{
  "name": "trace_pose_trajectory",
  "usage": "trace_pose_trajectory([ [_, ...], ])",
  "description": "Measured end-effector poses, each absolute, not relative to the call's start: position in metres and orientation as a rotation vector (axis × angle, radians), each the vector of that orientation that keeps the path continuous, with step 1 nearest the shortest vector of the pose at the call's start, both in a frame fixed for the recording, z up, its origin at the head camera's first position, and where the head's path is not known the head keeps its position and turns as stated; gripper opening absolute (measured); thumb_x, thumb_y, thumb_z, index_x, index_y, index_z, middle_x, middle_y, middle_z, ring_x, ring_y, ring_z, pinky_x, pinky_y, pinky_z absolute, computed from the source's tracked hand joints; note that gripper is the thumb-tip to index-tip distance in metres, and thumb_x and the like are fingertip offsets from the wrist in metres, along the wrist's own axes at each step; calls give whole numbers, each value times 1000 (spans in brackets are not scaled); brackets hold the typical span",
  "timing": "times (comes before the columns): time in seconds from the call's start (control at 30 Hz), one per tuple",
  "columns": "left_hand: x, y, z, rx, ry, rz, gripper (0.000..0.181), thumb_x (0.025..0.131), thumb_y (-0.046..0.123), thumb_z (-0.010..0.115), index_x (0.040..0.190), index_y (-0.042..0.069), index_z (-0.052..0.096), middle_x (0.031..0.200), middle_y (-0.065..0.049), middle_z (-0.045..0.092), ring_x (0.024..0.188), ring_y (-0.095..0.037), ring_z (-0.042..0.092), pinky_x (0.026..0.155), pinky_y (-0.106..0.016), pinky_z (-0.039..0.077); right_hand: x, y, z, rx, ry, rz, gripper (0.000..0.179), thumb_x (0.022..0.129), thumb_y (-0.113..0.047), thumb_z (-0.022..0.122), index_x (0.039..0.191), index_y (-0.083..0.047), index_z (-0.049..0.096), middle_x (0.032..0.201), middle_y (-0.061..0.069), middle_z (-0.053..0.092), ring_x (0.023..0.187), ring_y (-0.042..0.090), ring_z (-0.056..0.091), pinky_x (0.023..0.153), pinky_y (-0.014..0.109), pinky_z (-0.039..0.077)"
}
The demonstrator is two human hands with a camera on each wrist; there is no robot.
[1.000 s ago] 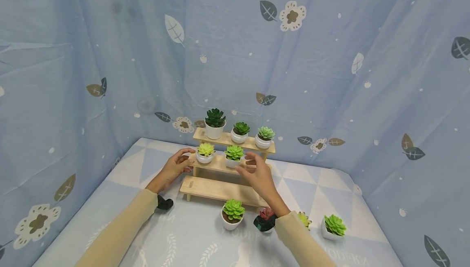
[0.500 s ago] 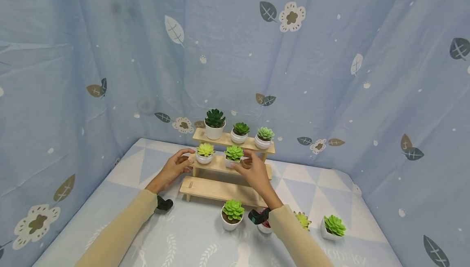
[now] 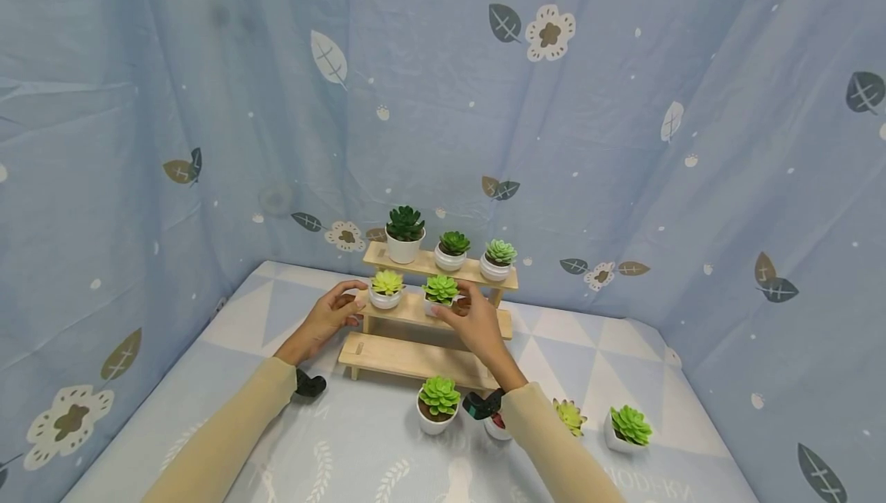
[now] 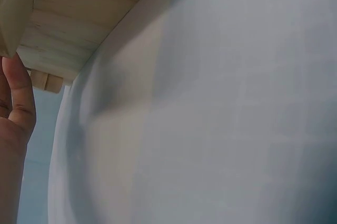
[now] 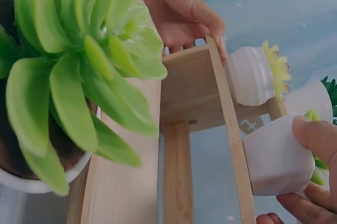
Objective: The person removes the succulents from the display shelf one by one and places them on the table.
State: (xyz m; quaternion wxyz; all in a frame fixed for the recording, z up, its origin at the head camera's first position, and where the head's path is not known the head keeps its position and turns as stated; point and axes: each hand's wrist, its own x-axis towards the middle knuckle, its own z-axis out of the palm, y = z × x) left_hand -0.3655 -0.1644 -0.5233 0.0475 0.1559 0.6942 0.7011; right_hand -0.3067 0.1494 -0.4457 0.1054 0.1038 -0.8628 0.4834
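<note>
While the left hand [image 3: 328, 317] curls its fingers round the left end of the middle shelf [image 3: 412, 308] of a wooden stand [image 3: 408, 357], a yellow plant [image 3: 386, 290] sits on that shelf just beside it. Behind, a dark plant [image 3: 404, 234], a small plant [image 3: 452, 250] and a pale plant [image 3: 498, 259] line the top shelf. At center, the right hand [image 3: 479, 326] pinches the white pot [image 5: 279, 158] of a green plant [image 3: 441, 290], upright on the middle shelf, between thumb and fingers. Along the table [image 3: 367, 449] in front are a leafy plant [image 3: 438, 404]; a red plant [image 3: 497, 428], partly hidden behind the right sleeve [image 3: 554, 441]; a spiky plant [image 3: 570, 416]; and, at far right, a square-potted plant [image 3: 627, 429].
</note>
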Motion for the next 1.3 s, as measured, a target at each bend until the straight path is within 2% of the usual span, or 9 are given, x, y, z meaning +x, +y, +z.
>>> trace_pose_trajectory([
  [0.23, -367, -165, -524, 475, 2109, 2145, 49, 102, 27, 69, 145, 14, 50, 115, -12, 60, 94, -23, 66, 80, -37, 58, -308, 149, -447, 326, -2526, 1397, 67, 90, -39, 82, 146, -13, 55, 119, 7, 65, 103, 25, 66, 86, 42, 57],
  [0.4, -366, -165, -523, 467, 2116, 2137, 48, 102, 27, 69, 145, 15, 51, 115, -13, 60, 94, -23, 66, 83, -42, 58, -308, 148, -447, 317, -2534, 1395, 64, 90, -40, 82, 143, -15, 59, 113, 3, 65, 99, 21, 66, 84, 40, 57],
  [0.53, -366, -166, -522, 471, 2119, 2128, 49, 102, 28, 69, 145, 14, 50, 115, -13, 60, 95, -25, 65, 85, -46, 57, -305, 148, -445, 304, -2544, 1403, 62, 90, -40, 82, 141, -14, 60, 114, 3, 65, 100, 20, 66, 84, 39, 57],
  [0.9, -366, -165, -523, 472, 2112, 2128, 50, 103, 27, 68, 146, 12, 49, 115, -13, 59, 95, -24, 65, 86, -47, 56, -296, 145, -442, 293, -2536, 1458, 64, 89, -38, 83, 140, -8, 59, 115, 7, 65, 101, 24, 68, 84, 40, 59],
  [1.13, -365, -166, -524, 466, 2107, 2131, 50, 103, 26, 67, 147, 13, 48, 114, -12, 59, 98, -29, 64, 87, -50, 56, -289, 142, -439, 323, -2521, 1474, 59, 88, -36, 84, 136, -10, 62, 115, 5, 65, 101, 22, 69, 87, 37, 58],
  [1.3, -366, -166, -525, 469, 2095, 2140, 51, 102, 27, 69, 147, 12, 48, 114, -12, 59, 97, -28, 64, 85, -46, 57, -283, 139, -437, 388, -2494, 1509, 55, 89, -34, 84, 134, -12, 63, 117, 5, 64, 101, 21, 68, 85, 33, 59],
])
